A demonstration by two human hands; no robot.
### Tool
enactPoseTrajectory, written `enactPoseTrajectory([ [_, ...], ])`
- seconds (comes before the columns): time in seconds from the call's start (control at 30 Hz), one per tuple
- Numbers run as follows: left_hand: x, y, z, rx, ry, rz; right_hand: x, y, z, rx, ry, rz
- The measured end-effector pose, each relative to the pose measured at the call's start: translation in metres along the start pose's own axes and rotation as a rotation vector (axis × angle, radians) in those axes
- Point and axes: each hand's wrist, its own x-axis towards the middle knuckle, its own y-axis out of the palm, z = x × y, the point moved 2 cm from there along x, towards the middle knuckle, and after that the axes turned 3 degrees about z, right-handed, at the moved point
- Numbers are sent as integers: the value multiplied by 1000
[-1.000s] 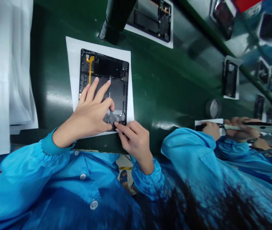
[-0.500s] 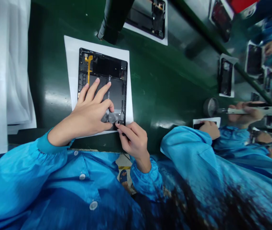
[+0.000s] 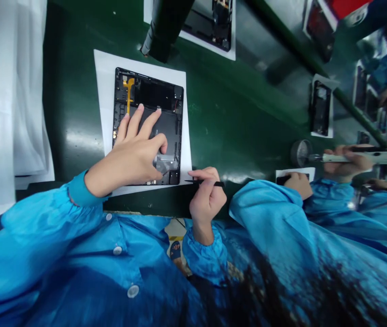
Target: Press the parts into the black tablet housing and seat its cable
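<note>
Left of centre in the frame, a black tablet housing [image 3: 149, 91] lies inner side up on a white paper sheet [image 3: 106, 91], on the green surface [image 3: 74, 91]. Work in hand is at the housing's lower half. The left hand [image 3: 132, 154] is spread over its dark inner panel [image 3: 169, 131], grip open, with fingertips [image 3: 141, 107] touching the panel and nothing clamped. The right hand [image 3: 207, 195] is off the housing, beside the sheet's lower right corner. Its grip is closed, pinching a slim black pick [image 3: 207, 183] between thumb and fingers, with the tip directed toward the housing and not touching it. A yellow flex cable [image 3: 129, 93] runs along the housing's upper left. At right of frame, a co-worker's hand [image 3: 298, 184] rests on a second sheet [image 3: 295, 171], near a round tape roll [image 3: 300, 153].
</note>
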Motion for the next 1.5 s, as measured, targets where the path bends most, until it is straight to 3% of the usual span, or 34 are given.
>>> enactPoseTrajectory([
  [0.13, 11, -4, -4, 14, 43, 17, 4, 2, 0, 55, 82, 27],
  [0.37, 27, -12, -15, 74, 98, 122, 4, 0, -1, 239, 47, 33],
  [0.5, 44, -10, -11, 94, 115, 188, 0, -1, 3, 334, -37, 75],
  [0.67, 57, -13, -12, 146, 125, 245, -4, 4, 14, 278, -197, 200],
  [0.83, 62, -9, -11, 235, 102, 363, 4, 11, 11, 298, -237, 179],
  [1.1, 58, -4, -6, 244, 158, 366, 10, 13, 2, 257, -194, 323],
  [1.3, 58, -2, -4, 279, 159, 351, 9, 16, 4, 256, -177, 287],
  [1.5, 58, 2, -1, 287, 177, 307, 6, 20, 3, 258, -276, 272],
])
